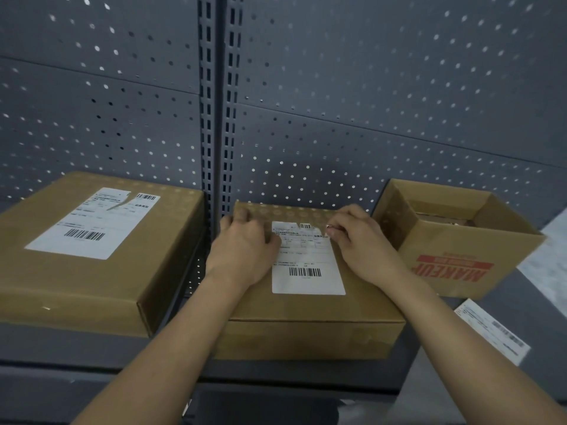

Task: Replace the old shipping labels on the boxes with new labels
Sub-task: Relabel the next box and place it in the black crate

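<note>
Now pinching the label (307, 259) at its top right corner with the right hand (359, 240), bracing the middle box (306, 314) with the left hand (245, 245), fingers bent, grip unclear.

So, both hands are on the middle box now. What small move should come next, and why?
Probably the right hand should lift the top right corner of the label and peel it toward the person, while the left hand holds the middle box down. The label lies flat on the box, the right fingertips seem to pinch that corner, and its top edge looks torn.
</note>
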The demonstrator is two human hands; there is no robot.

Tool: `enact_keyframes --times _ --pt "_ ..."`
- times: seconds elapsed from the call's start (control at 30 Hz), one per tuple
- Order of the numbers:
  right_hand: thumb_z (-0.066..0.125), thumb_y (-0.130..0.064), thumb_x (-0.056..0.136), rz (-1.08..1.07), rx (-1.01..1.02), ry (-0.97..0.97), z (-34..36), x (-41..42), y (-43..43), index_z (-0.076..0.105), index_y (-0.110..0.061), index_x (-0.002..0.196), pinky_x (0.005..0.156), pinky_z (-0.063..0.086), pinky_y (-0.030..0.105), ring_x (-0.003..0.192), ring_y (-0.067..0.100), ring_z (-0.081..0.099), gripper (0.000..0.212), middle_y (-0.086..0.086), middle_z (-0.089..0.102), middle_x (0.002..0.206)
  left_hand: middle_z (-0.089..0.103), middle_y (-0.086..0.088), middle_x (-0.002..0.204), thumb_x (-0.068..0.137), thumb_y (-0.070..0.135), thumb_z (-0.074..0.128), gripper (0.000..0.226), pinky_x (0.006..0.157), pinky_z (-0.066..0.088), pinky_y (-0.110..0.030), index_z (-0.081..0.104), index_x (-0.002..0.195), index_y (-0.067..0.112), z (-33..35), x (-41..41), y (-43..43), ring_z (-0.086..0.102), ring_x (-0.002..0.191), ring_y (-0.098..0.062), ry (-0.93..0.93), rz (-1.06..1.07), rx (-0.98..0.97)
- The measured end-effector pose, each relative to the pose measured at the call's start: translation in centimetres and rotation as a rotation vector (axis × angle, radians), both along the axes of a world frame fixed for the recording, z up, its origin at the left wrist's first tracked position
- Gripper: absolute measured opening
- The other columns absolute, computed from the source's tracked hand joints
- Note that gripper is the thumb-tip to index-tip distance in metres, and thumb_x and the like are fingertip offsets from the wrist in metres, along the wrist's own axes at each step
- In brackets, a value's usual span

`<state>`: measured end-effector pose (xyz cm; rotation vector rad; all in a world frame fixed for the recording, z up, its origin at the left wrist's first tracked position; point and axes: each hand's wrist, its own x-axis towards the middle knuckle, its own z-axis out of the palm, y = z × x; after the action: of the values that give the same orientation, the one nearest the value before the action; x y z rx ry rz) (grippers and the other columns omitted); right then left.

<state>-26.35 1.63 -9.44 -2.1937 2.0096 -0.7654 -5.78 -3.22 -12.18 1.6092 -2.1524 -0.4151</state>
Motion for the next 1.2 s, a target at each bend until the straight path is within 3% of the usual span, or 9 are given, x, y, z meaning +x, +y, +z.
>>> enact_keyframes --times 0.13,0.27,0.43,0.53,0.67,0.77,0.9,1.07,1.2 --pt "0.053 -0.021 0.1 -0.019 0.001 -0.023 0.1 0.0 0.7 0.064 -0.016 0.094 0.069 0.036 0.016 0.086 0.008 0.056 0.013 -0.004 0.062 0.093 0.043 -0.009 0.141 0.094 0.038 0.048 0.04 0.095 0.046 -0.049 0.06 0.123 0.014 0.0 0.0 0.0 0.032 0.132 -0.035 0.01 0.002 0.004" --pt "0.054 -0.021 0.1 -0.025 -0.06 -0.106 0.5 0.7 1.7 0.062 -0.025 0.092 0.068 0.035 0.006 0.082 -0.003 0.055 0.012 -0.01 0.063 0.09 0.043 -0.008 0.14 0.094 0.04 0.048 0.04 0.094 0.046 -0.049 0.06 0.122 0.014 0.0 0.0 0.1 0.033 0.131 -0.035 0.001 -0.003 -0.003" --pt "0.058 -0.018 0.097 -0.014 -0.113 -0.19 1.0 1.5 2.8 0.07 -0.023 0.095 0.07 0.039 0.005 0.085 -0.005 0.058 0.013 -0.016 0.067 0.091 0.044 -0.008 0.139 0.094 0.04 0.047 0.04 0.094 0.047 -0.049 0.061 0.12 0.013 0.0 0.0 0.0 0.033 0.131 -0.035 -0.003 -0.006 0.002" --pt "0.058 -0.017 0.097 -0.026 -0.115 -0.253 1.3 1.4 3.4 0.072 -0.023 0.109 0.073 0.038 0.0 0.088 -0.013 0.057 0.019 -0.025 0.065 0.096 0.044 -0.009 0.138 0.095 0.04 0.047 0.04 0.094 0.046 -0.049 0.06 0.121 0.013 0.0 0.0 0.0 0.032 0.132 -0.035 0.003 -0.007 0.004" --pt "0.058 -0.014 0.094 -0.019 0.05 -0.091 1.6 0.7 3.4 0.052 -0.021 0.141 0.076 0.033 0.002 0.089 -0.007 0.049 0.047 -0.02 0.048 0.101 0.043 -0.009 0.14 0.095 0.041 0.047 0.041 0.095 0.046 -0.05 0.06 0.123 0.013 -0.1 -0.1 0.0 0.032 0.133 -0.035 -0.014 -0.002 -0.005" --pt "0.054 -0.019 0.098 -0.038 0.179 0.102 1.5 0.7 3.4 0.039 -0.017 0.149 0.089 0.034 0.017 0.107 0.007 0.043 0.053 -0.009 0.041 0.111 0.042 -0.009 0.143 0.095 0.041 0.047 0.044 0.097 0.046 -0.051 0.058 0.127 0.013 -0.1 -0.1 0.0 0.032 0.134 -0.036 -0.022 0.005 -0.006" --pt "0.049 -0.026 0.102 -0.082 0.273 0.191 1.4 0.7 3.6 0.056 -0.021 0.136 0.1 0.039 0.036 0.117 0.022 0.044 0.035 0.001 0.048 0.114 0.042 -0.009 0.143 0.096 0.041 0.047 0.045 0.097 0.045 -0.051 0.057 0.129 0.013 0.0 -0.1 0.0 0.031 0.135 -0.035 -0.021 0.005 -0.003" --pt "0.048 -0.03 0.101 -0.054 0.097 0.378 1.0 0.7 4.0 0.066 -0.029 0.112 0.092 0.036 0.033 0.105 0.015 0.046 0.021 -0.006 0.049 0.104 0.042 -0.009 0.142 0.096 0.04 0.046 0.043 0.097 0.045 -0.05 0.059 0.126 0.013 0.0 -0.1 0.0 0.031 0.134 -0.035 -0.019 0.0 0.002" --pt "0.053 -0.027 0.099 -0.009 0.01 0.288 0.3 0.2 4.2 0.067 -0.026 0.101 0.09 0.04 0.037 0.099 0.014 0.046 0.015 -0.008 0.047 0.098 0.042 -0.009 0.143 0.096 0.04 0.046 0.043 0.098 0.044 -0.051 0.058 0.128 0.014 0.0 0.0 0.1 0.03 0.135 -0.036 -0.009 -0.004 0.004"
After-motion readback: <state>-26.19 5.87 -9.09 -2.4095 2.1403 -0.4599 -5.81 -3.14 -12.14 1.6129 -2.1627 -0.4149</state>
